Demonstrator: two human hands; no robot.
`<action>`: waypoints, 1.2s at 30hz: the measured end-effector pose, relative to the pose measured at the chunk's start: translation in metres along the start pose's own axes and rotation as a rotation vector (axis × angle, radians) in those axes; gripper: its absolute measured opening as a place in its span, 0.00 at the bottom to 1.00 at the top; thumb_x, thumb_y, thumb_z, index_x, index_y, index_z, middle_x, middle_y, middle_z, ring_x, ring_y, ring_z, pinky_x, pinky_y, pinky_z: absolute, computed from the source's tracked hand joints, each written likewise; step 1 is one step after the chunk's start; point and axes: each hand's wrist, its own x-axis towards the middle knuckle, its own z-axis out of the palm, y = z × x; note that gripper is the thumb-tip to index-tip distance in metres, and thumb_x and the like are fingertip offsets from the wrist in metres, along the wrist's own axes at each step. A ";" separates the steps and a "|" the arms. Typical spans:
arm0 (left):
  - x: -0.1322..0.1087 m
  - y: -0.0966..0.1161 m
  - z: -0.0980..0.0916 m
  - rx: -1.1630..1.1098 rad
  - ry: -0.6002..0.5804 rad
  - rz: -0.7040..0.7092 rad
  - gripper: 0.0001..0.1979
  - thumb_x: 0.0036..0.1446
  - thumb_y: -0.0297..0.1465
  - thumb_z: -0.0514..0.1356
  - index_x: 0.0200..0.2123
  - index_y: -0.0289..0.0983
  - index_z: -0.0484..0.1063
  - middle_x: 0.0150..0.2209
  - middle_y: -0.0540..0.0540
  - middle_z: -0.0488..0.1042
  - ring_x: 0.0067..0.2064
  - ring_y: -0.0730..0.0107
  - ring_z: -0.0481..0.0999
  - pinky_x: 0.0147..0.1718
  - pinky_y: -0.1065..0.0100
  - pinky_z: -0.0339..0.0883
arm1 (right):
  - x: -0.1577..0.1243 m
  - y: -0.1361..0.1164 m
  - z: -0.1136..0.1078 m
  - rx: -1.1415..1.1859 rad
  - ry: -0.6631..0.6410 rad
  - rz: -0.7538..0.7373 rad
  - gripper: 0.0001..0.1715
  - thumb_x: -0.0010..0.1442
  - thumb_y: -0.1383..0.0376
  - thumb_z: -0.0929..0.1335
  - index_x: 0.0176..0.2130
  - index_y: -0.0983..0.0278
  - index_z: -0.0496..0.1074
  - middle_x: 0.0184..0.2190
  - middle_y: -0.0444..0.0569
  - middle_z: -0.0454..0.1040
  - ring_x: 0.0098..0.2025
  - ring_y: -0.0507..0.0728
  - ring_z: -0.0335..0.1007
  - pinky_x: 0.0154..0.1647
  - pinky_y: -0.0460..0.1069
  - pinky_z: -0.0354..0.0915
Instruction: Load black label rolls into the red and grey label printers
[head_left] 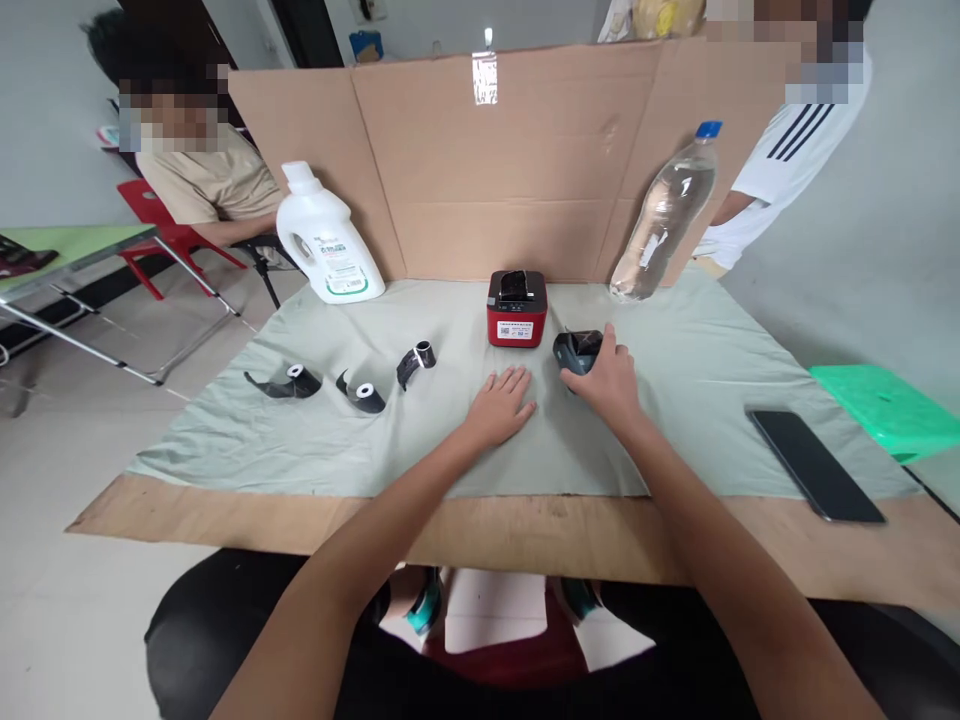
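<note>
Head view: right hand (pixel 616 388) has thumb and fingers closed around the right side of a dark device (pixel 576 352), covering part of it; can't tell whether its base is off the grey-green cloth (pixel 285 450). Left hand (pixel 499 408) lies palm down on the cloth, flat, fingers a bit spread, palm side hidden. Red-and-black box (pixel 517 318) sits just beyond, between the hands; its label print is too small to read. Three dark rolls (pixel 367 397) with loose tails lie off to the left, phone (pixel 816 465) far right. White jug (pixel 330 245) and clear bottle (pixel 667 215) stand by the cardboard panel (pixel 495 160), which partly hides two people; right one cut off by the top edge.
</note>
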 end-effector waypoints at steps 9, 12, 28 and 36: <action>-0.085 0.025 0.001 -0.226 0.199 0.016 0.39 0.63 0.29 0.54 0.76 0.33 0.50 0.74 0.31 0.60 0.75 0.47 0.60 0.72 0.42 0.54 | -0.121 -0.062 -0.012 0.080 0.001 -0.091 0.56 0.53 0.52 0.73 0.72 0.68 0.55 0.54 0.69 0.69 0.55 0.78 0.67 0.59 0.71 0.63; -0.104 0.029 0.000 -0.119 0.205 -0.050 0.39 0.63 0.28 0.55 0.76 0.35 0.50 0.71 0.33 0.66 0.72 0.47 0.64 0.72 0.39 0.50 | -0.137 -0.073 -0.012 0.053 -0.008 -0.111 0.55 0.55 0.52 0.72 0.72 0.71 0.55 0.54 0.71 0.69 0.55 0.78 0.67 0.58 0.71 0.63; -0.113 0.037 0.002 0.078 0.157 -0.163 0.32 0.69 0.31 0.50 0.74 0.32 0.56 0.58 0.34 0.75 0.57 0.47 0.71 0.56 0.51 0.63 | -0.148 -0.065 0.006 0.009 0.014 -0.089 0.53 0.55 0.50 0.73 0.70 0.71 0.58 0.58 0.73 0.69 0.55 0.77 0.66 0.57 0.71 0.64; -0.119 0.032 -0.001 0.036 0.143 -0.166 0.32 0.67 0.30 0.53 0.73 0.33 0.58 0.60 0.35 0.73 0.59 0.49 0.70 0.58 0.52 0.62 | -0.158 -0.037 0.003 0.053 -0.020 -0.347 0.55 0.59 0.50 0.71 0.73 0.74 0.50 0.67 0.73 0.64 0.63 0.76 0.63 0.61 0.69 0.65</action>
